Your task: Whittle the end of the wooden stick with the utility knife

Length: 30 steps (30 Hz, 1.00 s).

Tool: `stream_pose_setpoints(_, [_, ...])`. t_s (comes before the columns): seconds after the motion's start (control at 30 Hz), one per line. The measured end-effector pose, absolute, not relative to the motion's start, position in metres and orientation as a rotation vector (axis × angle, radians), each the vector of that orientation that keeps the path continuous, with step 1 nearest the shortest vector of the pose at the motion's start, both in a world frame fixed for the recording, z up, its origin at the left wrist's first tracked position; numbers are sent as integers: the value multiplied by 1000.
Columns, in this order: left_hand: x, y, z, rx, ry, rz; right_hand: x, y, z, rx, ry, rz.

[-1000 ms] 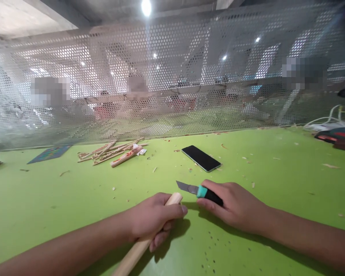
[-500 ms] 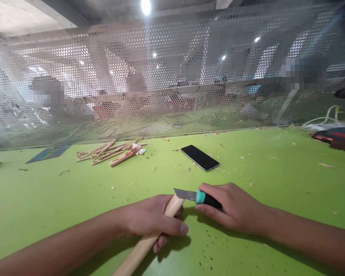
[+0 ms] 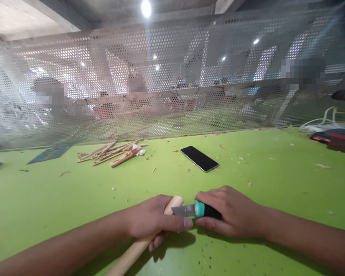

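A pale round wooden stick (image 3: 132, 255) slants up from the bottom edge, with my left hand (image 3: 152, 218) wrapped around it near its upper end. My left thumb points right, its tip close under the blade. My right hand (image 3: 227, 211) grips a carving knife (image 3: 199, 209) by its black and teal handle. The knife's angled grey blade lies across the stick just below its upper end, seemingly touching the wood. My right fingers hide part of the handle.
Beyond my hands a black phone (image 3: 199, 158) lies on the green table (image 3: 74, 203). Carved sticks (image 3: 112, 151) are piled at the back left near a patterned card (image 3: 48, 154). A power drill (image 3: 336, 136) stands at the right. Perforated mesh (image 3: 161, 111) closes off the back; wood shavings are scattered about.
The knife blade has moved down from the stick's upper tip to a little lower along it, my right hand moving with it. My left thumb has shifted slightly up and right.
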<state>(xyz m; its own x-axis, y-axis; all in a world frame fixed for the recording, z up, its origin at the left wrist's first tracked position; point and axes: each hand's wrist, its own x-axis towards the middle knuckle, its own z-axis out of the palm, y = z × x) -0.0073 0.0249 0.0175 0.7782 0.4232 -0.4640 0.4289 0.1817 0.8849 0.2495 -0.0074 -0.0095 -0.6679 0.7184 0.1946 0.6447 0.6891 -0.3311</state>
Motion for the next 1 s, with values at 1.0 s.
stream_pose_setpoints(1.0, [-7,23,13,1397,780,48,248,-7,-14,-1109,-2548,262])
